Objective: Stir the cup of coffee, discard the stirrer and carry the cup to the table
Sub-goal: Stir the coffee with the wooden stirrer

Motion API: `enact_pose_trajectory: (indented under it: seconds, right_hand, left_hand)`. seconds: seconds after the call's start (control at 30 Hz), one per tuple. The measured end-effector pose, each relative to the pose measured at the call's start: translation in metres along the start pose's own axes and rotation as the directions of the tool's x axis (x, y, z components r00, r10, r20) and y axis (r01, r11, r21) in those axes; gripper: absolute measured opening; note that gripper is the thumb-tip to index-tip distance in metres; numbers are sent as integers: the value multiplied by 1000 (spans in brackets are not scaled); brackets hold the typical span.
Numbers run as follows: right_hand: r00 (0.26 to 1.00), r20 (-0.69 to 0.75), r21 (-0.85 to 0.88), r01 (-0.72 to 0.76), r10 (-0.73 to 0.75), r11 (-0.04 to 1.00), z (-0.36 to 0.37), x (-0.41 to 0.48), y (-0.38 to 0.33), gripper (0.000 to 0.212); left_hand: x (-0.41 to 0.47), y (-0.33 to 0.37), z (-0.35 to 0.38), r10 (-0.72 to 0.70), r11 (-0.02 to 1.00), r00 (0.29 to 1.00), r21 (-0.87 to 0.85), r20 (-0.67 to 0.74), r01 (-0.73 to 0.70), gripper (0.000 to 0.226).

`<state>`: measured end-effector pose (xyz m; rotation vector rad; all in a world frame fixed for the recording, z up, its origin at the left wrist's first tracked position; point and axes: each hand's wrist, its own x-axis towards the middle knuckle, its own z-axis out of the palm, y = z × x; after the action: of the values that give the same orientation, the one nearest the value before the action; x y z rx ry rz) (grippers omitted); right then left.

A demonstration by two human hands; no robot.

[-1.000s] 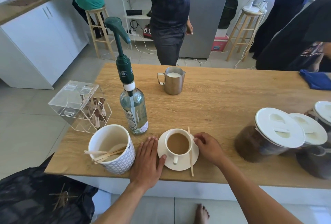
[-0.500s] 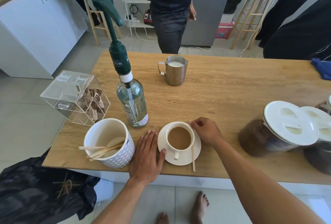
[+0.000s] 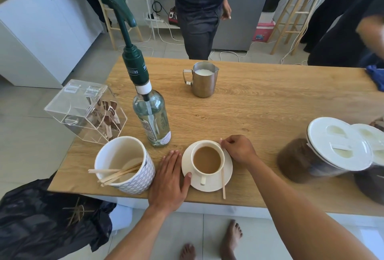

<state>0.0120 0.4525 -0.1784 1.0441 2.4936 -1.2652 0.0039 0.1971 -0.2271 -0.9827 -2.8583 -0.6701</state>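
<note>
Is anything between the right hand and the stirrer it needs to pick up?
Nothing visible: the right hand pinches the far end of the stirrer, which lies on the saucer beside the cup.

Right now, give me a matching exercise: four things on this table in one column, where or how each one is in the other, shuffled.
Things:
1. cup
2. steel jug
3. stirrer
4. left hand

States:
A. flat on the table, left of the saucer
B. holds milk, far side of the table
C. full of light brown coffee, on the saucer
D. across the saucer's right side, top end pinched by the right hand

Pairs: 1-C, 2-B, 3-D, 4-A
</note>
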Motion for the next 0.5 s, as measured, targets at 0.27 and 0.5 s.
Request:
enact_pose_trajectory:
  seconds: [0.27, 0.5]
  right_hand:
    - [1000, 22, 161, -25, 22, 987, -18, -9, 1, 28]
    - [998, -9, 309, 56, -56, 949, -55, -22, 2, 22]
  left_hand:
    - [-1, 0, -1, -4, 1000, 1000, -4, -3, 4, 62]
    - [0, -1, 2, 1, 1000, 1000, -16, -2, -1, 63]
